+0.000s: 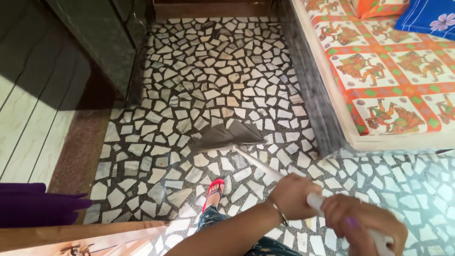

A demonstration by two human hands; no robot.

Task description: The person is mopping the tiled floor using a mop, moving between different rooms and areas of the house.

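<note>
Mop handle (pixel 265 167) is being gripped by both hands, low in the head view. Left hand (pixel 290 195) is being wrapped fully shut around the shaft, further down toward the head; a bangle (pixel 279 212) is being worn at that wrist. Right hand (pixel 362 224) is being closed tight around the upper end, near the frame's bottom edge. Grey mop cloth (pixel 231 135) is being pressed flat on the mosaic floor (pixel 189 85), just beside the bed base (pixel 308 95), well apart from the dark cabinet (pixel 109 42). One foot in a red sandal (pixel 213 192) is being planted behind the cloth. Judgement: the stroke is being served best with the cloth kept flat, the handle kept low, pressure being applied through the left hand, and the pass being run parallel to the bed base so the edge strip is being covered.
</note>
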